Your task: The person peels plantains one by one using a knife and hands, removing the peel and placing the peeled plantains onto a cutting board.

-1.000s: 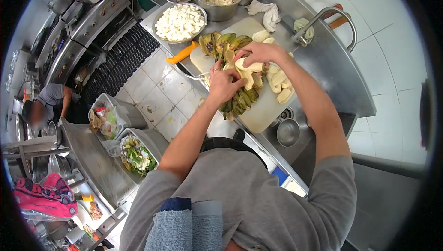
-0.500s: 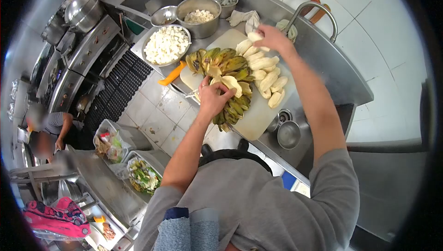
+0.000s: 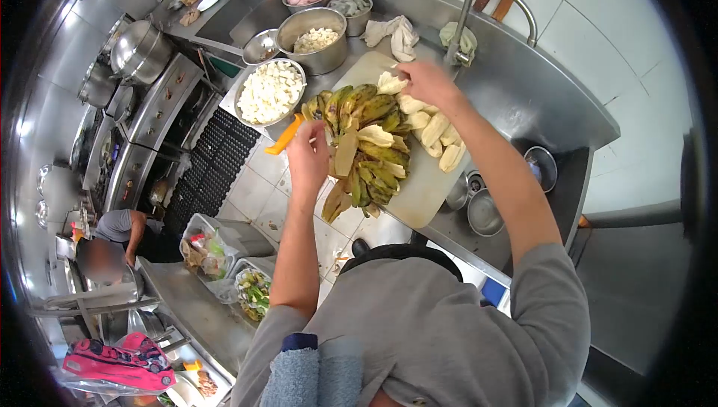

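worktop [image 3: 561, 115]'s brushed-looking metal, kinda satin w/ soft reflections. tap [image 3: 462, 22] = shiny chrome-ish metal, bowl [image 3: 295, 109] of white cubes [image 3: 271, 89] also metal, smooth rim. cutting board [image 3: 420, 205] looks like matt plastic, orange handle [image 3: 285, 135] = smooth plastic too imo. peeled pieces [image 3: 433, 130] look smooth + a bit matt, green-brown peels [image 3: 360, 105] r kinda waxy. rag [image 3: 402, 39] = crumpled cloth, rolled towel [image 3: 295, 378]'s rough fuzzy terry, tee [image 3: 419, 310]'s plain matt knit. wall tiles [image 3: 617, 52] r glossy, floor mat [image 3: 206, 179]'s black, bumpy & rubbery afaict.
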`<act>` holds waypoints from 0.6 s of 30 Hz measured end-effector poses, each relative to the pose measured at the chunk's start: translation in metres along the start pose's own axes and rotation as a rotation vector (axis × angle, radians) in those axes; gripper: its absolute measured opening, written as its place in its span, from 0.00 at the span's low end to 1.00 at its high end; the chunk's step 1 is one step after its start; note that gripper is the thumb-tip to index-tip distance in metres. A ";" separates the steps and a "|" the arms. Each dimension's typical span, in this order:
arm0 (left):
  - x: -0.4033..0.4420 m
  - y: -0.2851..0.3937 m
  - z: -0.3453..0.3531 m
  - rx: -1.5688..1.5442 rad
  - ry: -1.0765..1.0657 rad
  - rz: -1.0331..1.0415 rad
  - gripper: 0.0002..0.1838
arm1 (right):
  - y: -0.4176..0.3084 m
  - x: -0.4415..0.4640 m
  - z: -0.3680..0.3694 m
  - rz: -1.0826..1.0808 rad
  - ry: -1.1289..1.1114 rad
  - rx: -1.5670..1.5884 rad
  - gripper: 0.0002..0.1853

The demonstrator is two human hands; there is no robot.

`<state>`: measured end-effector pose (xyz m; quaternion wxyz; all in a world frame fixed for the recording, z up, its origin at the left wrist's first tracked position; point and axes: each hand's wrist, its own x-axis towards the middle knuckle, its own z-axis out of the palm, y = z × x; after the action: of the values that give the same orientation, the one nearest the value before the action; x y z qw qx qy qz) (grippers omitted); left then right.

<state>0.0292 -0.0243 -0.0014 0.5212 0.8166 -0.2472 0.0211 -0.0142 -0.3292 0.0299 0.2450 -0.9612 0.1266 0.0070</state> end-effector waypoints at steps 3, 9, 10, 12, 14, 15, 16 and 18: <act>0.031 -0.007 0.012 0.112 -0.100 0.132 0.09 | 0.003 -0.002 0.031 -0.287 0.022 0.216 0.27; 0.057 0.013 0.041 0.194 -0.442 0.137 0.31 | -0.012 0.014 0.046 -0.192 -0.046 0.125 0.31; 0.059 0.004 0.046 0.274 -0.375 0.265 0.33 | -0.016 0.013 0.039 -0.187 -0.069 0.112 0.32; 0.063 -0.009 0.054 0.417 -0.221 0.520 0.36 | -0.027 0.011 0.021 -0.171 -0.048 0.214 0.31; 0.062 0.000 0.058 0.417 -0.255 0.472 0.37 | -0.045 0.005 0.006 -0.205 -0.044 0.208 0.32; 0.060 0.003 0.059 0.420 -0.268 0.444 0.37 | -0.058 0.001 0.002 -0.249 -0.048 0.155 0.32; 0.058 0.006 0.059 0.335 -0.266 0.325 0.35 | -0.066 -0.003 0.001 -0.295 -0.052 0.103 0.33; 0.053 0.012 0.060 0.160 -0.256 0.097 0.31 | -0.066 -0.005 0.001 -0.314 0.060 0.217 0.31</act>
<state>0.0579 -0.0998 -0.0032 0.4170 0.8386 -0.3484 -0.0383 -0.0028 -0.2715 0.0609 0.3413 -0.9369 -0.0174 -0.0738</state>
